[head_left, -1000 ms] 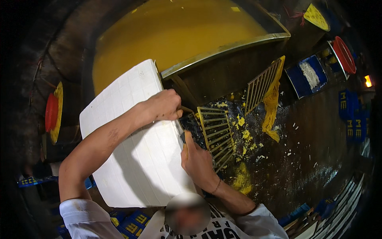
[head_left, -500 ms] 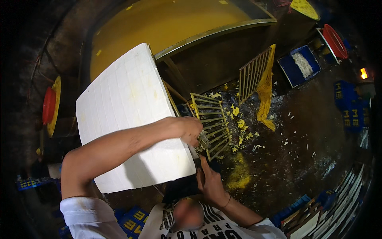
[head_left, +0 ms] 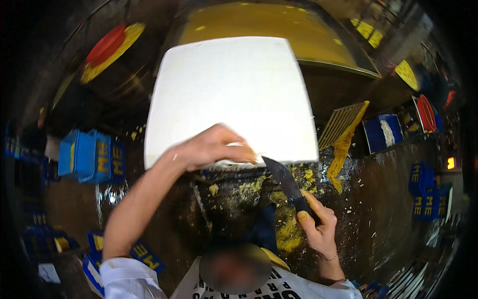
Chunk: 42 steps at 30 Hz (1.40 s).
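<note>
A large flat white slab [head_left: 234,89] lies in front of me. At its near edge, slightly left of the middle of the view, is my left hand [head_left: 211,147]. Its fingers are closed together over the edge, smeared a little by motion; what they pinch I cannot make out. My right hand [head_left: 321,229] grips the black handle of a knife [head_left: 285,180]. The dark, broad blade points up and to the left, its tip close to the slab's near edge and the left fingertips.
Behind the slab stands a wide metal-rimmed vat of yellow-brown liquid [head_left: 259,22]. A slatted rack with yellow cloth [head_left: 343,134] is to the right, near a blue crate [head_left: 382,132]. Light-blue crates [head_left: 84,154] stand left. Yellow crumbs [head_left: 289,236] litter the wet floor.
The view has swung, so the slab now faces me squarely. The knife has come away from the slab's corner, and its blade is in plain sight. My left hand remains at the slab's edge.
</note>
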Each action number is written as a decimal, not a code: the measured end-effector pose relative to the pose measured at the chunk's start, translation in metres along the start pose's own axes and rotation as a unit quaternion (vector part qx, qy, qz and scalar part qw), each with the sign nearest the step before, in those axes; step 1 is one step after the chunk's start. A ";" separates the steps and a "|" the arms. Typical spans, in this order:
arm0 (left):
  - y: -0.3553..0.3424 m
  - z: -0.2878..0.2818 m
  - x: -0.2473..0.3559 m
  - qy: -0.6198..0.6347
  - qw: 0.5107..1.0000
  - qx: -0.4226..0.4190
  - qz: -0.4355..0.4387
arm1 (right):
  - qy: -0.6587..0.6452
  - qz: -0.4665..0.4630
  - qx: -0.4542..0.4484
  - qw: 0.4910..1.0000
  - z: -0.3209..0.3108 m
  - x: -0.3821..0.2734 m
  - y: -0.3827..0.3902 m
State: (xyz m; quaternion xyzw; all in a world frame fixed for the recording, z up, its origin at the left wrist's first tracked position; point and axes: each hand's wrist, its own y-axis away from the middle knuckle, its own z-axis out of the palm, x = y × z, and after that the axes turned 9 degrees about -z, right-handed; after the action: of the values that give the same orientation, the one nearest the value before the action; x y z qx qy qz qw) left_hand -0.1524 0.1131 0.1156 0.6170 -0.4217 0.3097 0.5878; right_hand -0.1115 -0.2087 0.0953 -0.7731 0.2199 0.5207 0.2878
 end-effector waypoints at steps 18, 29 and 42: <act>0.108 -0.087 -0.212 0.494 0.805 0.329 -0.024 | -0.116 0.089 0.038 0.989 0.226 -0.032 -0.040; 0.094 -0.128 -0.240 0.355 0.854 0.357 -0.133 | 0.064 -0.021 0.050 0.996 0.361 0.003 -0.269; -0.117 -0.448 -0.223 0.333 0.901 0.256 0.109 | 0.426 -0.065 0.112 0.895 0.505 0.070 -0.481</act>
State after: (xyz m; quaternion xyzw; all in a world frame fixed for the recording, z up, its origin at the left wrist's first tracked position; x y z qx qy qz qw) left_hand -0.0993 0.5842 -0.0818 0.5577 -0.1720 0.6565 0.4780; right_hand -0.1215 0.4841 -0.0131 -0.8961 0.3279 0.0931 0.2843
